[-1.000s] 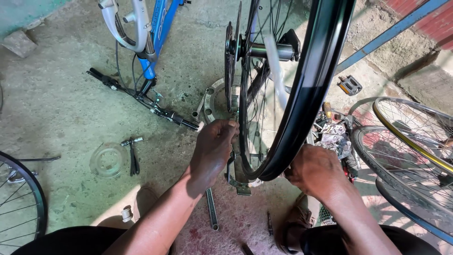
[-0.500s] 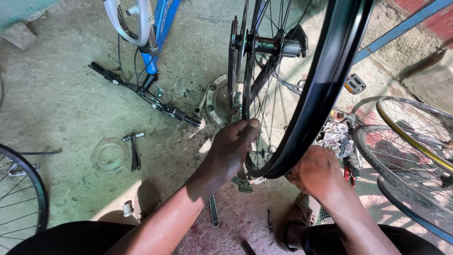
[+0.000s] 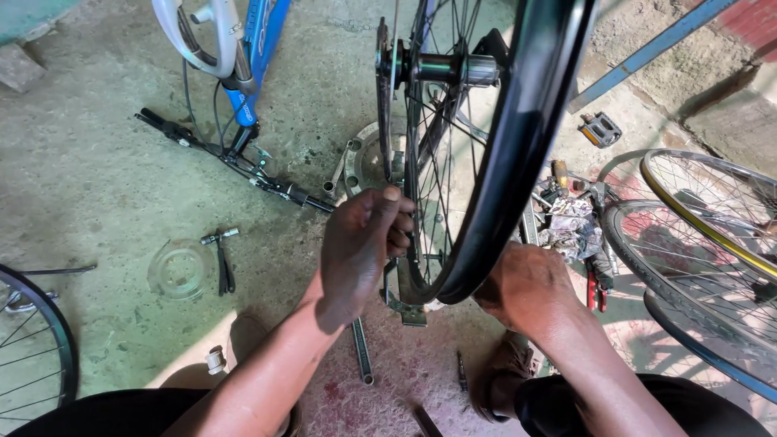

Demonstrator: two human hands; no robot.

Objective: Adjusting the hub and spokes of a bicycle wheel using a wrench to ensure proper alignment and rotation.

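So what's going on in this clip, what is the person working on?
A person sits on a concrete floor with an upright black bicycle wheel in front of them. The left hand reaches in among the spokes near the rim; the right hand rests at the wheel's lower edge. A blue bicycle frame, a wrench, a clear plastic disc and other wheels lie around.

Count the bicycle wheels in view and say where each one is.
4. One black wheel stands upright between the hands. One lies at the lower left edge. Two overlap at right. More may lie out of frame.
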